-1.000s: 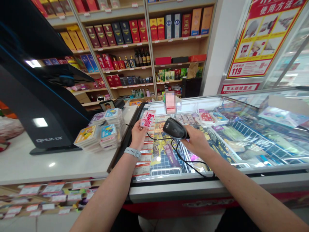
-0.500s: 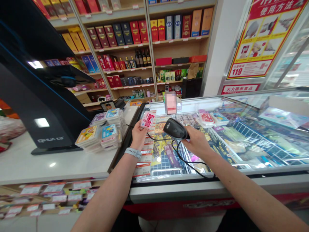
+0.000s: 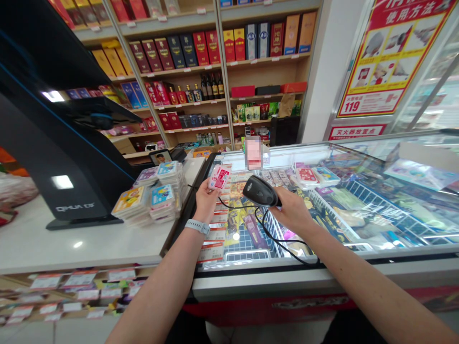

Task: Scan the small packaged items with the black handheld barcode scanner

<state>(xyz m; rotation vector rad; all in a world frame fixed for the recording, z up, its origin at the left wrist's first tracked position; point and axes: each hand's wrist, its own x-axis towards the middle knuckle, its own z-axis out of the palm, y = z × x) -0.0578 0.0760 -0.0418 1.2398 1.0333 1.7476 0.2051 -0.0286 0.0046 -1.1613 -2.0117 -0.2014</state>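
My left fingers pinched on a pink-and-white pack, its face jutting beyond them, my right fingers curled around a black scanner.

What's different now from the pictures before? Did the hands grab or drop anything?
Nothing visibly changed, apart from a tiny shift of the whole view. Nothing was grabbed or dropped: the left hand still holds the pink-and-white pack, the right hand the black scanner. The stacked boxes stayed put.
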